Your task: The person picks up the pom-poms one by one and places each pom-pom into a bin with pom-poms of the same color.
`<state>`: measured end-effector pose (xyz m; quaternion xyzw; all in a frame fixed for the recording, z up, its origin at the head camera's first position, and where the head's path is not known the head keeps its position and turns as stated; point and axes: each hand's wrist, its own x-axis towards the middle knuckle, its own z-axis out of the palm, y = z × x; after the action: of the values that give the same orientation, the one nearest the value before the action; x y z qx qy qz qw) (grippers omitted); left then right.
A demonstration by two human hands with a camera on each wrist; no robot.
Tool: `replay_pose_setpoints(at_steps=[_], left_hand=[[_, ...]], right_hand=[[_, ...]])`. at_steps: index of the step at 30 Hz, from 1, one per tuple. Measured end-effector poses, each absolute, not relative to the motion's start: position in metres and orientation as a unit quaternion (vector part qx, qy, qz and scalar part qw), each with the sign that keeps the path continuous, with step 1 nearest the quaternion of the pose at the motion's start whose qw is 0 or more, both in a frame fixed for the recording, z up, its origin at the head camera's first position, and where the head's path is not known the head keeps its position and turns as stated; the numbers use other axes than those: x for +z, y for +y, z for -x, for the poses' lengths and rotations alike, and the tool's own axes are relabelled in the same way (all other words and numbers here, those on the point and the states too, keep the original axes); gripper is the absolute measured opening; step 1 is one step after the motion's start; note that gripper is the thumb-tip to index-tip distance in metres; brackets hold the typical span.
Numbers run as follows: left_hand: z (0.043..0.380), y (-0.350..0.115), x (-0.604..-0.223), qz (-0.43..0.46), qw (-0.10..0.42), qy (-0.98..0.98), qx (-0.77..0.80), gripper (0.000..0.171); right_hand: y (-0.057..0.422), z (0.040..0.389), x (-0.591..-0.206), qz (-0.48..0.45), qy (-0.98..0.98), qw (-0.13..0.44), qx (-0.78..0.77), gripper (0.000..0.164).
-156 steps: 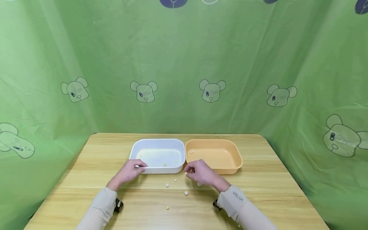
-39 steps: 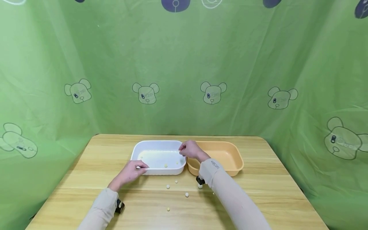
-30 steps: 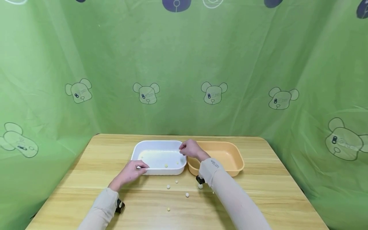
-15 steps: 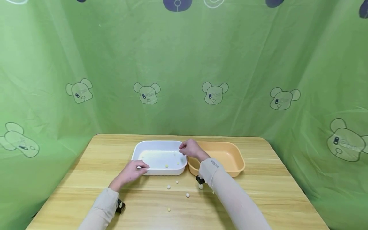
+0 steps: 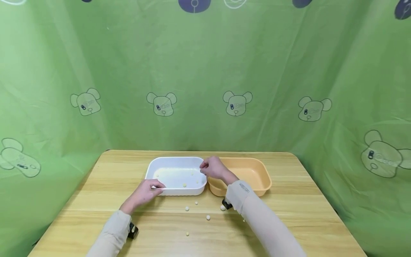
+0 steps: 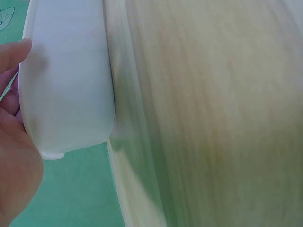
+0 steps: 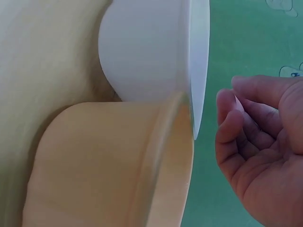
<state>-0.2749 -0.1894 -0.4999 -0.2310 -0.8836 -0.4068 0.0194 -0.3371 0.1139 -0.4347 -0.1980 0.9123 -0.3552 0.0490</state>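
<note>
My left hand (image 5: 146, 192) pinches the near-left rim of a white plastic basin (image 5: 179, 192), thumb outside and fingers inside. Over that basin's right end hovers my right hand (image 5: 214, 167), its fingers loosely curled. In the right wrist view, the thumb and fingertips (image 7: 226, 104) are close together, with no ball visible between them. Several small yellow balls, one of them a yellow ball (image 5: 184, 185), lie in the white basin. An orange basin (image 5: 255, 178) stands against it on the right, partly covered by my right hand and forearm.
Small white balls lie on the wooden table in front of the basins, including a white ball (image 5: 208, 217) and another white ball (image 5: 223, 207) by the right wrist. A yellow ball (image 5: 187, 233) sits nearer. A green curtain (image 5: 199, 128) hangs behind the table (image 5: 305, 214).
My right hand has moved from the table up over the white basin and let go of a small yellow ball, which now lies inside. My left hand stays on the rim.
</note>
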Motion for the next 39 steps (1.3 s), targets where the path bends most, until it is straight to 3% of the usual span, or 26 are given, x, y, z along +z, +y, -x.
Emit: replay_pose_setpoints(at_steps=[8,39], left_hand=[[0.274,-0.189,-0.500,0.231,0.016,-0.883,-0.408,0.010],[0.273,-0.189,-0.497,0.243,0.028,-0.880,-0.407,0.011]], right_hand=[[0.123,0.311,-0.434,0.247,0.909,0.017,-0.336,0.010],[0.118,0.228,-0.456,0.357,0.884,0.061,-0.296,0.011]])
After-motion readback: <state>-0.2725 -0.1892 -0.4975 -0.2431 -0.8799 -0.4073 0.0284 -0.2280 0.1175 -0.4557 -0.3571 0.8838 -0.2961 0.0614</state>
